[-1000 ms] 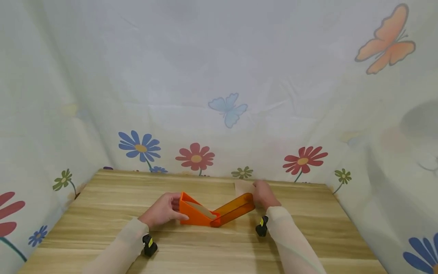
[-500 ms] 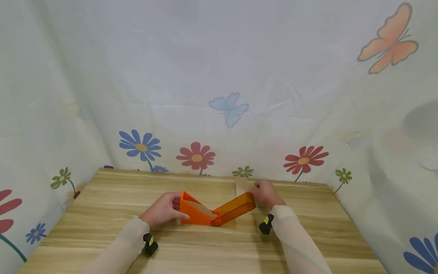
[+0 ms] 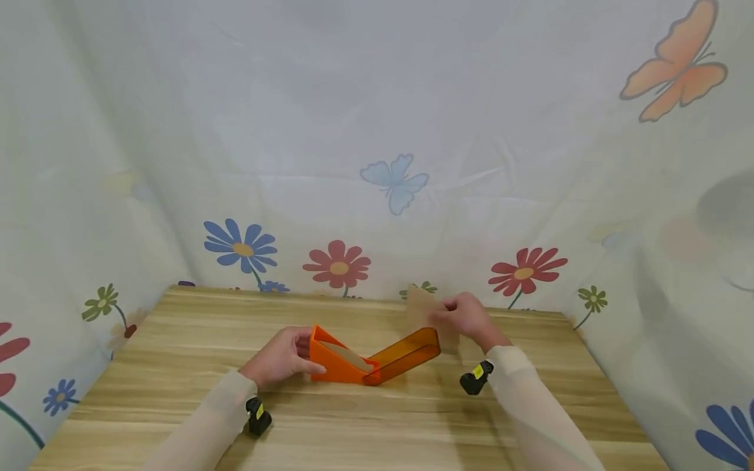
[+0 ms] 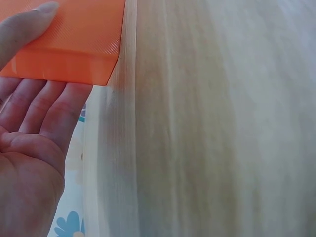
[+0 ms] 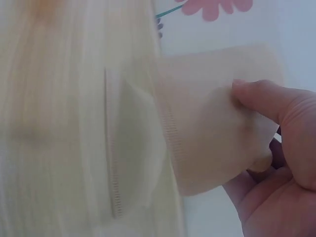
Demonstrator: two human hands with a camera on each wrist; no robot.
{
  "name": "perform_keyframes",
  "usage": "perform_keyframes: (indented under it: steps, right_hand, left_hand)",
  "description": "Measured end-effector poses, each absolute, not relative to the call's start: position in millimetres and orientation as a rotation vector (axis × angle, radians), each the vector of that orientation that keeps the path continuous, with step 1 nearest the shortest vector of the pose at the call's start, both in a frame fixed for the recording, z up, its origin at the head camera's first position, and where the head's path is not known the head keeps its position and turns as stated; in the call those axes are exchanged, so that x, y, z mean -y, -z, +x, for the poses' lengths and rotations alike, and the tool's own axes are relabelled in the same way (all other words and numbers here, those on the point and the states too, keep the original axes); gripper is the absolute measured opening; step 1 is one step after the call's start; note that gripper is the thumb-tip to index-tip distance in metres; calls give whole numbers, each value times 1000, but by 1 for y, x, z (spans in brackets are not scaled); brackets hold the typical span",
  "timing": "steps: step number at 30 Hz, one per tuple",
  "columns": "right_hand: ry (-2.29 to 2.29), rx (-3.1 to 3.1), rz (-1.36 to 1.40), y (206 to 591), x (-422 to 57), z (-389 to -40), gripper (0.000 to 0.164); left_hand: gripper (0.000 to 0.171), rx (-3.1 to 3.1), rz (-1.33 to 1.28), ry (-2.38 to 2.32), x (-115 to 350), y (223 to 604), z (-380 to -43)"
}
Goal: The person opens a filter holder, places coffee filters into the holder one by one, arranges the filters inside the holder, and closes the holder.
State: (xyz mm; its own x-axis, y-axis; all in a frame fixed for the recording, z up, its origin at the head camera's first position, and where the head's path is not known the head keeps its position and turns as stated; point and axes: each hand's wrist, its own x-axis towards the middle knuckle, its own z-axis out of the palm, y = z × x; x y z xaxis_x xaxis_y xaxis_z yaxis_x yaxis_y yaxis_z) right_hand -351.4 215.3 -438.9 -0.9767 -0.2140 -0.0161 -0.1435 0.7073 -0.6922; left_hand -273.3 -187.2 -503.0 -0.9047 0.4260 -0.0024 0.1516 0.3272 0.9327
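Observation:
My left hand (image 3: 285, 356) grips the left end of an orange filter holder (image 3: 336, 364), thumb on its near side and fingers behind. The left wrist view shows the thumb on the holder's ribbed face (image 4: 81, 37). A translucent amber lid (image 3: 406, 355) is swung open to the right, and pale brown paper (image 3: 353, 358) shows inside the holder. Beyond the lid, my right hand (image 3: 468, 317) pinches a brown coffee filter (image 3: 421, 307), raised at the table's back edge. In the right wrist view, its crimped seam faces another coffee filter (image 5: 136, 148) lying on the table.
The wood-grain table (image 3: 330, 432) ends at the back against a white curtain (image 3: 294, 131) printed with flowers and butterflies. Small black wrist cameras (image 3: 258, 417) hang at both sleeves.
My right hand has moved up and to the right, away from the lid, lifting the coffee filter off the table. My left hand and the holder stay almost where they were.

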Motion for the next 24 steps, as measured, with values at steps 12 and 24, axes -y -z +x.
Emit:
perform_keyframes:
  steps: [12,24]
  right_hand:
    - [1209,-2869,-411,401,-205,-332,25]
    - [1255,-2839,-638,364,-176,-307,30]
  left_hand:
    - [50,-2338,525,-1602,188,503,-275]
    - [51,-2358,529,-1587,189,503,-275]
